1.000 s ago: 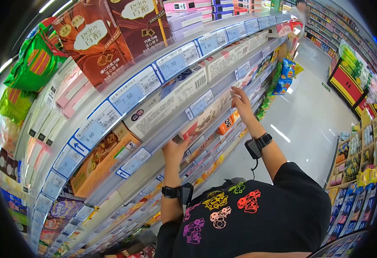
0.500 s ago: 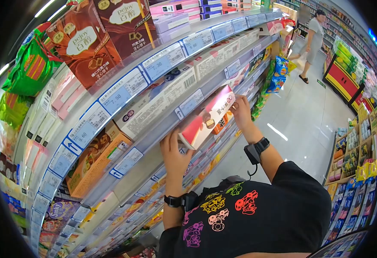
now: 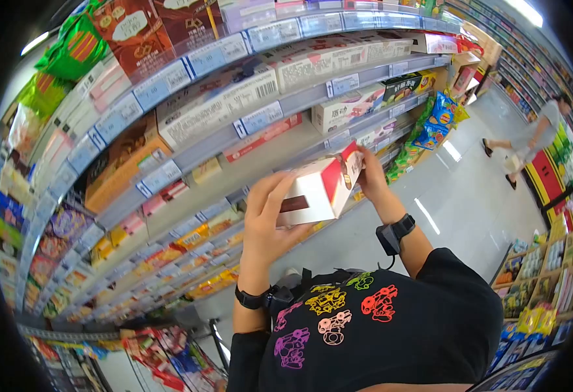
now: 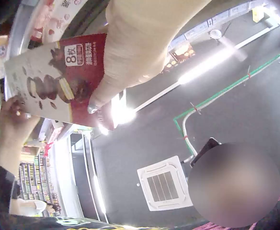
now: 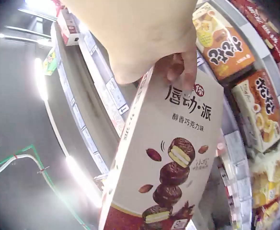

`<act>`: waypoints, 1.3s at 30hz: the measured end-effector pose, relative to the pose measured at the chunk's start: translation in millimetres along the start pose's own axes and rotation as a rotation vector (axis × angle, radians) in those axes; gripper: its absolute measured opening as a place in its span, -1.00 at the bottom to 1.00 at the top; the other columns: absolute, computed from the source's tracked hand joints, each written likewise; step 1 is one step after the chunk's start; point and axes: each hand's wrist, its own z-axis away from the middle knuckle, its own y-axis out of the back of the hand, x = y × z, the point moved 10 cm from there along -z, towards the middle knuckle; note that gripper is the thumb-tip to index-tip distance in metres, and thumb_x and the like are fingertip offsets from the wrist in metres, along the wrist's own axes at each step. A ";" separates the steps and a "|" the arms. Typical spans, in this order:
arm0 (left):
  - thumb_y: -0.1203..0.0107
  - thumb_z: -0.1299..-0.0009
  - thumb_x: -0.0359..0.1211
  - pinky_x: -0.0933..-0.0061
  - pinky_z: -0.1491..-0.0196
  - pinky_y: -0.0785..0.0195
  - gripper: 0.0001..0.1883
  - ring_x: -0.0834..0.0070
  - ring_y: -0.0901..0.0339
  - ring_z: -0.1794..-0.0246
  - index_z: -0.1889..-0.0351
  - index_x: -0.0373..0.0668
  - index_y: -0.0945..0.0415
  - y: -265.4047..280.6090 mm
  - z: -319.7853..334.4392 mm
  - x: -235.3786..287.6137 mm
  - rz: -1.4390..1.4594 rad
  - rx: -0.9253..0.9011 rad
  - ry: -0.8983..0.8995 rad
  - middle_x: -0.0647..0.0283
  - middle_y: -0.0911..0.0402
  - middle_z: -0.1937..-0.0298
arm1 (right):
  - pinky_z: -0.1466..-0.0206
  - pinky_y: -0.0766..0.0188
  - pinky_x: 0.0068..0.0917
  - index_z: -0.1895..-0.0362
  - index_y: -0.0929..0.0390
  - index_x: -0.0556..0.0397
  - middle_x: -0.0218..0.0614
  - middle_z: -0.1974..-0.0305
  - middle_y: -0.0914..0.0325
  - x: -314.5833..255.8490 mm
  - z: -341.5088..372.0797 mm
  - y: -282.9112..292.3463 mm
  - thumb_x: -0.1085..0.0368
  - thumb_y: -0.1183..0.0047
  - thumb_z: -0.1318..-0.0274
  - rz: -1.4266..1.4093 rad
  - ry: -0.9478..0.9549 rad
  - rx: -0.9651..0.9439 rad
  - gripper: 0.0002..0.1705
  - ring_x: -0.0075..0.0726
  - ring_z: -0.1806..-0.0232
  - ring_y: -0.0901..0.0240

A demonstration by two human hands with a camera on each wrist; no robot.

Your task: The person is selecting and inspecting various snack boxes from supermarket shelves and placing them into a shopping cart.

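Both hands hold a white and red box (image 3: 316, 194) in front of the shelves. The left hand (image 3: 263, 219) grips its near end, fingers over the top and thumb below; in the left wrist view the left thumb lies on the red end of the box (image 4: 44, 91). At the far end, the right hand (image 3: 374, 178) pinches the box. The right wrist view shows the right hand (image 5: 154, 43) with curled fingers at the top edge of the box (image 5: 178, 129), whose face pictures chocolate-covered cakes and nuts.
Curved shelves (image 3: 260, 122) of boxed and bagged snacks run along the left and ahead. Blue chip bags (image 3: 433, 121) hang at the shelf end. A person (image 3: 534, 134) walks in the aisle on the right, near a red and yellow display (image 3: 547, 176). Wooden bins (image 3: 541, 268) stand at lower right.
The box has come off the shelf toward the body and turned, showing its end. The head view has shifted, revealing lower shelves and a cart-like rack. The walking person appears farther right.
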 end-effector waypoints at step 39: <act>-0.47 0.19 -0.25 0.23 -0.12 -0.30 -0.15 0.10 -0.39 -0.12 -0.13 -0.19 -0.32 277.2 449.7 359.2 -0.841 0.517 0.665 -0.01 -0.40 -0.13 | -0.20 -0.30 -0.16 -0.13 -0.32 0.25 -0.01 -0.06 -0.43 406.5 606.1 -217.3 -0.27 0.48 -0.21 0.052 -1.436 -1.304 -0.17 0.05 -0.04 -0.42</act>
